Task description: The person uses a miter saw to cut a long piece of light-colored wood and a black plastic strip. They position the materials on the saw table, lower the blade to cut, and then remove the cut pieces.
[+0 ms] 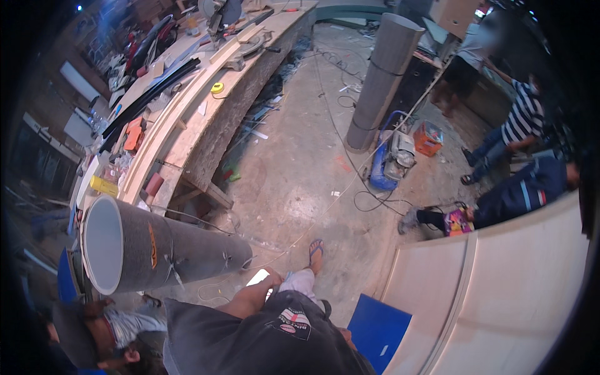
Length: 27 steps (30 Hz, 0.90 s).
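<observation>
My left hand (272, 277) hangs beside my pale shorts (301, 282), its fingers curled. A bright white flat piece (257, 276) shows right behind that hand; whether the fingers grip it, I cannot tell. Only a small part of my right hand (347, 338) shows past my dark shirt (281, 344), and its fingers are mostly hidden. It is close to the left edge of a blue flat panel (380, 328), and contact between them is unclear. To my left, a large grey tube (187, 253) lies on its side, with wire ties around it.
A long workbench (212, 115) with wood strips, a yellow tape measure (217, 87) and a saw runs along the left. Another grey tube (382, 81) stands upright near a blue compressor (392, 159) and floor cables. Pale wooden panels (500, 275) fill the right. Several people are nearby.
</observation>
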Each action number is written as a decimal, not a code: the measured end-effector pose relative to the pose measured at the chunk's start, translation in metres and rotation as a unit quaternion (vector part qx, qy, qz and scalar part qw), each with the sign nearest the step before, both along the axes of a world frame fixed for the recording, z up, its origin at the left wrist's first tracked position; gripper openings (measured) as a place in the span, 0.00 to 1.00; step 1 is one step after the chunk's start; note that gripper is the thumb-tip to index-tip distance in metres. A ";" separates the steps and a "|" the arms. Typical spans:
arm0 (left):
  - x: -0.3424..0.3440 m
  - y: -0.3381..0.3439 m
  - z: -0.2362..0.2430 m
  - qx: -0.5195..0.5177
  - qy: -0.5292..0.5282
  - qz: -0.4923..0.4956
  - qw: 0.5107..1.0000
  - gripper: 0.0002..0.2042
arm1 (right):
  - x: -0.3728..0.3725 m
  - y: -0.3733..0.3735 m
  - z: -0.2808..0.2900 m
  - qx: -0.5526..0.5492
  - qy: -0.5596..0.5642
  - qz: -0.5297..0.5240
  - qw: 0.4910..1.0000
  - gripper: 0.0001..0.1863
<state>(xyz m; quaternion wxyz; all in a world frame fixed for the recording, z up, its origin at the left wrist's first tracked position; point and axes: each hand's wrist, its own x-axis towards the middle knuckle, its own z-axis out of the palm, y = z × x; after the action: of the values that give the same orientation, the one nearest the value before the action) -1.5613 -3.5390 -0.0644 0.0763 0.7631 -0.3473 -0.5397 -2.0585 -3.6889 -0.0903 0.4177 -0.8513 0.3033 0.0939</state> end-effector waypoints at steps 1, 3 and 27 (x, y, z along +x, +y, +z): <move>0.015 -0.030 0.003 0.029 -0.029 -0.015 0.999 0.22 | 0.008 -0.024 -0.001 -0.042 -0.057 0.064 0.995 0.18; 0.054 -0.087 0.011 0.040 -0.028 -0.020 0.999 0.23 | 0.048 -0.105 0.000 -0.063 0.179 0.090 0.978 0.19; 0.383 -0.222 0.050 0.123 -0.112 0.125 0.978 0.16 | 0.713 -0.673 0.009 0.218 0.135 -0.249 0.934 0.19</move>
<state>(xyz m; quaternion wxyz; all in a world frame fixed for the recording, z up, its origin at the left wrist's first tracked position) -1.1782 -3.7614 -0.0140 0.0098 0.8596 -0.1866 -0.4756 -1.3451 -4.3624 -0.0815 0.5586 -0.6159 0.5306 0.1648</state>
